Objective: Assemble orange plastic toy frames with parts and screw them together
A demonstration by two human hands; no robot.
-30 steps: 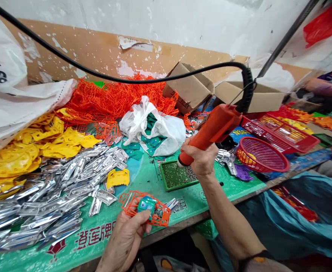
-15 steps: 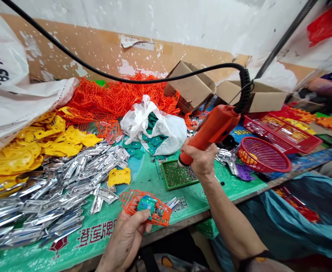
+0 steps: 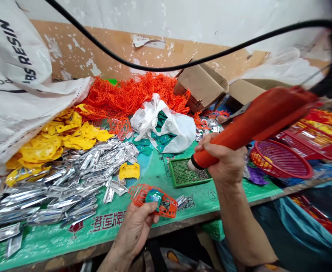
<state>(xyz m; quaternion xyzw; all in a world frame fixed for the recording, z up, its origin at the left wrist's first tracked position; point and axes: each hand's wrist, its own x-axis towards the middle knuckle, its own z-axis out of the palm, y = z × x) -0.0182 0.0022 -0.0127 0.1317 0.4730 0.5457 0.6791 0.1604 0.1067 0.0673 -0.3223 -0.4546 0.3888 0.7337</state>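
My left hand [image 3: 140, 223] pinches an orange plastic lattice frame [image 3: 170, 207] with a small teal plastic piece [image 3: 154, 197] on it, near the front edge of the table. In my right hand [image 3: 230, 162] is an orange electric screwdriver [image 3: 248, 124], tilted with its pale tip down at the left. That tip is over a green perforated tray [image 3: 180, 181] of small dark screws; whether it touches them I cannot tell. Silver metal strips [image 3: 181, 201] lie just behind the frame. A single yellow plastic part [image 3: 129, 171] lies to its upper left.
Piles of silver strips [image 3: 78, 189], yellow parts [image 3: 47, 145] and orange frames [image 3: 137, 92] cover the left and back. A white bag [image 3: 180, 132] holds green pieces. Cardboard boxes [image 3: 201, 85] and a red basket [image 3: 282, 160] stand right. A black cable [image 3: 154, 69] hangs across.
The screwdriver has tipped lower, its back end swinging right and toward the camera. Its tip stays over the tray. My left hand still holds the frame; the whole view has shifted slightly.
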